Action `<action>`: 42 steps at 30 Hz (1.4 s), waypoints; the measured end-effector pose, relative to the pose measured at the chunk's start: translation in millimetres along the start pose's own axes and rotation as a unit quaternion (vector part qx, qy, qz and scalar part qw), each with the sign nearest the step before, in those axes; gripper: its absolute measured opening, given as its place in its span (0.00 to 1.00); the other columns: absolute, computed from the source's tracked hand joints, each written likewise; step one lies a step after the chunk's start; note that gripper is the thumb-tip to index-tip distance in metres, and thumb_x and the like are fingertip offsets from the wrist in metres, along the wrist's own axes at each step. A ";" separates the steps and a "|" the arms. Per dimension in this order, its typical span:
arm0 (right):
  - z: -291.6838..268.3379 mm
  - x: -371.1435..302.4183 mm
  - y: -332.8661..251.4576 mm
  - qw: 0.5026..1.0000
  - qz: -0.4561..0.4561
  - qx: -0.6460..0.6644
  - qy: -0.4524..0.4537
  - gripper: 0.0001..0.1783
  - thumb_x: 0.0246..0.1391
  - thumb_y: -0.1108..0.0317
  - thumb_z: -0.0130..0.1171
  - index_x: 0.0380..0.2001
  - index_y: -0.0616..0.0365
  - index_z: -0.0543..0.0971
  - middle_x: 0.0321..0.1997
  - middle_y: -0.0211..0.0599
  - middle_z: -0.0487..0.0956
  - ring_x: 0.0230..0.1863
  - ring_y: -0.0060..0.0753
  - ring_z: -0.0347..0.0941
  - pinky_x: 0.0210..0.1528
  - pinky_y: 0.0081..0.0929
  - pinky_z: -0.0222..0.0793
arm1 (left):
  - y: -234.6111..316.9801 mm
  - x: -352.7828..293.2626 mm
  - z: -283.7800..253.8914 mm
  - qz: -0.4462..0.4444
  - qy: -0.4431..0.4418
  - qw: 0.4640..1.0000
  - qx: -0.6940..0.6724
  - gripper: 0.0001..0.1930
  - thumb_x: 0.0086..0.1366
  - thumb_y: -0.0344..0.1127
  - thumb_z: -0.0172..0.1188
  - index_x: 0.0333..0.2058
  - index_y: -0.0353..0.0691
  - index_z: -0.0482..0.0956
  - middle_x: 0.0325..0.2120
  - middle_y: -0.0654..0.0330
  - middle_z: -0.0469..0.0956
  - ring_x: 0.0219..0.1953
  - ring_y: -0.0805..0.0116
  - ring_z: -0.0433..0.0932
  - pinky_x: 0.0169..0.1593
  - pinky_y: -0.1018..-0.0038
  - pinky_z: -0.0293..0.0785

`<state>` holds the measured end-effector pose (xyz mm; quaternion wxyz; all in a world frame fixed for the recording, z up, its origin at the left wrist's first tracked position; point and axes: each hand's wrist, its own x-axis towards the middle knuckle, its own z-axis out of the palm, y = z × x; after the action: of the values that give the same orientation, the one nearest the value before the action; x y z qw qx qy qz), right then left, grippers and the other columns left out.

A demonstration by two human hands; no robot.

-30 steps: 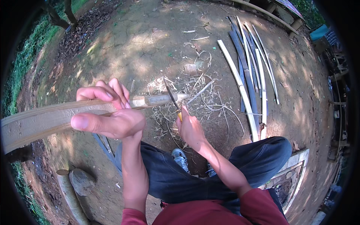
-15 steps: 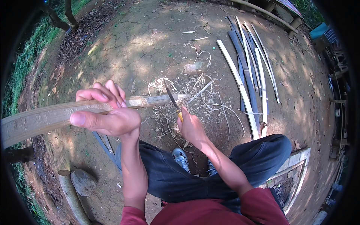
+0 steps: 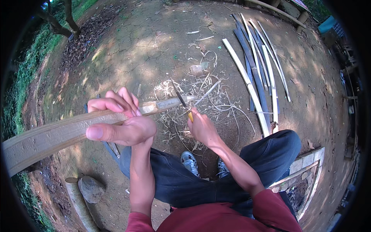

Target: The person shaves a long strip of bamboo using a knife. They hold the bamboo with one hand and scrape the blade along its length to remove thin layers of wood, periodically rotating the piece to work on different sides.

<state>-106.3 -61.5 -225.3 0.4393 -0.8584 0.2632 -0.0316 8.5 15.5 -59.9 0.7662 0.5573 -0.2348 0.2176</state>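
My left hand [image 3: 121,120] grips a long bamboo strip [image 3: 50,133], fingers over its far edge and thumb along the near side. The strip runs from the left rim toward the middle, narrowing to a pale, whittled tip. In my right hand [image 3: 203,129] is a knife [image 3: 179,94] with a yellow handle, its dark blade pointing away from me. The blade crosses the strip close to the tip and seems to touch it. Below them on the ground lies a tangle of pale shavings [image 3: 168,91] and thin curled slivers.
Several split bamboo strips [image 3: 253,62], pale and dark, lie lengthwise on the dirt at the right. A cut log [image 3: 81,201] and a stone [image 3: 91,189] rest at the lower left. A tile-edged frame [image 3: 309,174] borders my right knee. Trees [image 3: 71,19] stand at the far left.
The knife has moved along the strip toward its tip, my right hand shifting slightly right and nearer. My left hand and the strip appear a little farther right, partly because the whole view shifted.
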 end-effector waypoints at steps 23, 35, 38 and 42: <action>-15.3 -4.5 -20.8 0.999 0.024 -0.016 -0.015 0.14 0.55 0.72 0.50 0.43 0.71 0.68 0.23 0.60 0.77 0.30 0.62 0.77 0.34 0.50 0.72 | -1.4 -1.1 5.1 0.014 -0.023 0.999 -0.020 0.34 0.62 0.74 0.28 0.24 0.45 0.55 0.12 0.67 0.52 0.11 0.78 0.49 0.15 0.83 0.49; -7.6 -4.0 -14.0 0.999 0.022 -0.021 -0.010 0.17 0.54 0.72 0.50 0.45 0.72 0.67 0.21 0.62 0.76 0.28 0.65 0.76 0.34 0.52 0.71 | -8.8 4.8 1.2 0.020 -0.016 0.999 -0.025 0.32 0.63 0.72 0.30 0.24 0.46 0.57 0.13 0.68 0.53 0.12 0.79 0.50 0.15 0.85 0.47; 11.6 16.1 25.8 0.999 0.029 -0.026 0.032 0.18 0.54 0.73 0.50 0.45 0.73 0.66 0.21 0.62 0.76 0.28 0.66 0.75 0.33 0.53 0.71 | -4.6 2.5 5.8 0.010 -0.022 0.999 -0.033 0.32 0.63 0.73 0.30 0.24 0.46 0.57 0.13 0.68 0.53 0.12 0.79 0.51 0.15 0.84 0.47; 2.8 12.8 20.4 1.000 0.020 -0.015 -0.008 0.18 0.54 0.72 0.52 0.45 0.71 0.66 0.23 0.62 0.77 0.30 0.64 0.76 0.34 0.54 0.70 | -2.9 0.0 1.8 -0.001 -0.027 0.999 -0.040 0.33 0.62 0.74 0.30 0.24 0.46 0.57 0.13 0.68 0.53 0.12 0.78 0.51 0.16 0.83 0.48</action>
<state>-103.2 -75.3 -245.0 0.4293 -0.8596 0.2770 -0.0125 10.0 12.9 -61.5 0.7814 0.5322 -0.2631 0.1923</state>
